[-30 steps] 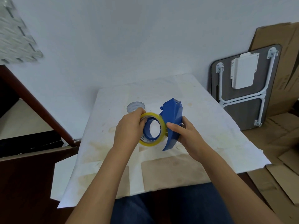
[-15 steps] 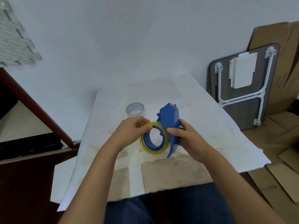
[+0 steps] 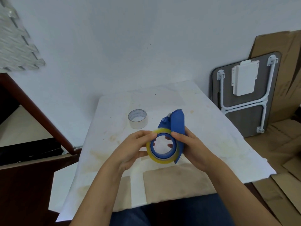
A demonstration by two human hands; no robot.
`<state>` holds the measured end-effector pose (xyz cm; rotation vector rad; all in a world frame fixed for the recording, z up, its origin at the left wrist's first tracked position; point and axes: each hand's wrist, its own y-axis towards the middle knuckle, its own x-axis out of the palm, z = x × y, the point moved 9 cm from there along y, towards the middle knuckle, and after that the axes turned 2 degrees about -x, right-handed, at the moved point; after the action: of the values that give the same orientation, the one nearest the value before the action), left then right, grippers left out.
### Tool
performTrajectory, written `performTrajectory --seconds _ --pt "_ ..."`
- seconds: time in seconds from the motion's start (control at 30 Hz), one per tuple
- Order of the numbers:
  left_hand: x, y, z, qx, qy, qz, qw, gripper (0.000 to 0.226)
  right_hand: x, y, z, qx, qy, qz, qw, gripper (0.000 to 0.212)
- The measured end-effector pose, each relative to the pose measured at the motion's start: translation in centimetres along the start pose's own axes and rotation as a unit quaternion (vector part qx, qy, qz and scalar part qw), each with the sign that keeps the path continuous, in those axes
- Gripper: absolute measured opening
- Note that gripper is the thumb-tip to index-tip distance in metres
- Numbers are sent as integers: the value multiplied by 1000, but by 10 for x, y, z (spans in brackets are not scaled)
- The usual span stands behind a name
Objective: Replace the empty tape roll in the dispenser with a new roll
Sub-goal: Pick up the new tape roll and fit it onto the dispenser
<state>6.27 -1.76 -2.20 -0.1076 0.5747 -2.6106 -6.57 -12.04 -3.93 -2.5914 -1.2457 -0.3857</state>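
Together, two hands: left hand [image 3: 130, 150] pinching one yellow roll [image 3: 160, 158]; right hand [image 3: 193, 149] gripping one blue dispenser [image 3: 177, 123].

Stained white paper [image 3: 211, 128] covers the table; folded table [image 3: 244, 111] against wall; cardboard [image 3: 290, 62].

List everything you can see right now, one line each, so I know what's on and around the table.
new tape roll: 1, yellowish, on the dispenser's hub, held above the table
tape dispenser: 1, blue, in both hands
empty tape core: 1, clear, standing on the table behind the hands
table cover: 1, white, stained, over the table
folding table: 1, grey with white legs, leaning on the wall at right
cardboard: several sheets, brown, right side and floor
wooden frame: 1, dark brown, left
left hand: grip on the roll
right hand: grip on the dispenser
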Motion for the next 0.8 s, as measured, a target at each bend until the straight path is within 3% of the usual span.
performTrajectory --seconds 0.17,0.23,0.37,0.47,0.63,0.8 --pt "8 -5 12 41 42 29 998 34 -9 4 -4 -34 -54 45 997 65" --pt "9 -6 15 57 59 45 996 39 -16 6 -4 -49 -69 104 991 67" --pt "19 -7 20 79 40 56 994 46 -27 6 -7 -67 -149 237 958 50" --pt "26 -6 20 77 74 37 994 49 -26 10 -12 -75 -192 240 949 42" --pt "22 -15 24 99 131 3 986 47 -27 10 -9 -75 -149 209 964 19" --pt "14 -12 18 67 41 -8 997 48 -16 12 -4 -73 -102 156 980 24"
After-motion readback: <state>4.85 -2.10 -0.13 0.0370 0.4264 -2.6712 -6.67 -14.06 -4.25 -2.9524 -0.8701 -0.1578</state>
